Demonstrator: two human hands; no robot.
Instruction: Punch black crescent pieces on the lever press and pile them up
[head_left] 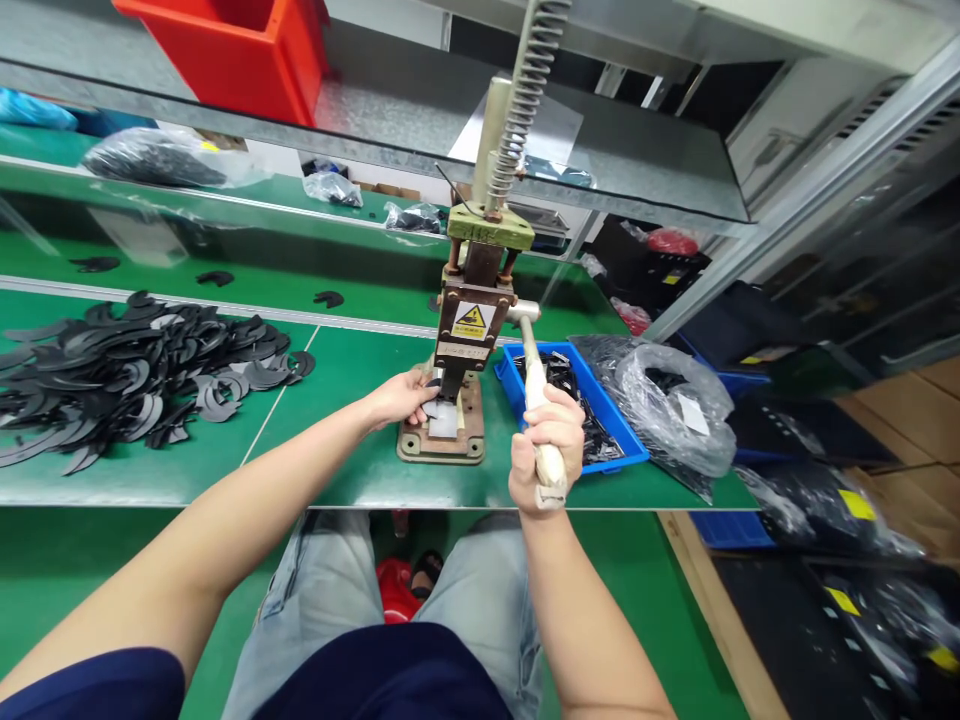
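Note:
A hand press (469,320) with a tall spring and a yellow warning label stands on the green table. My right hand (551,440) is wrapped round its lever (534,375), which has a pale wrapped grip and hangs down to the right of the press. At the press base (459,445), my left hand (405,397) pinches a small black curved piece (433,384) beside the ram. The fingers partly hide this piece. Left of my forearm lies a wide heap of black curved pieces (135,375).
A blue tray (634,450) of small dark parts sits right of the press, with a plastic-wrapped roll (675,405) beyond it. Several black pieces lie on the green strip behind (216,278). Above, a metal shelf (405,100) carries a red bin (247,60).

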